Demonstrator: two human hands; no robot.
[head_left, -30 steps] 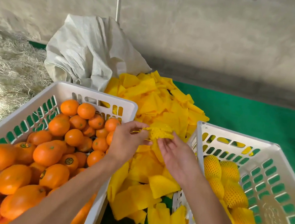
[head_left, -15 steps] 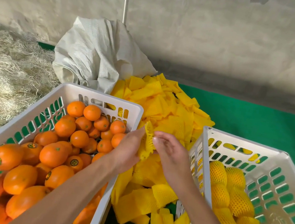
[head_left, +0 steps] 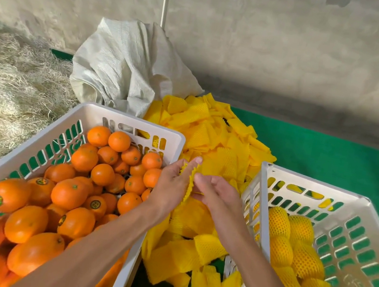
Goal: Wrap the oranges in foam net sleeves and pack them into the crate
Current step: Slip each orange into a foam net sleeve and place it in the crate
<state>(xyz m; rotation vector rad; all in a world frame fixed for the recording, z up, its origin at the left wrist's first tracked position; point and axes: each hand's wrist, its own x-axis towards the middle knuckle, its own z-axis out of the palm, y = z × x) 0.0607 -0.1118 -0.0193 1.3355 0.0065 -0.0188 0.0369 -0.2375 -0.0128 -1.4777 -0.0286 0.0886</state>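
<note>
Your left hand [head_left: 171, 185] and right hand [head_left: 215, 192] pinch one yellow sleeve [head_left: 189, 183] between them, edge-up, above the sleeve pile [head_left: 219, 136] between the crates. Bare oranges [head_left: 69, 193] fill the left crate [head_left: 134, 124]; wrapped ones [head_left: 291, 245] lie in the right crate [head_left: 356, 221].

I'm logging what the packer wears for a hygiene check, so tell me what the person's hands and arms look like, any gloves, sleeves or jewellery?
Both are bare. The left hand and right hand wear no gloves, and no rings or wristbands show. Both forearms are uncovered as far as the bottom edge of the picture, with no sleeve, watch or marking in view. Anything worn above that lies outside the frame.
</note>
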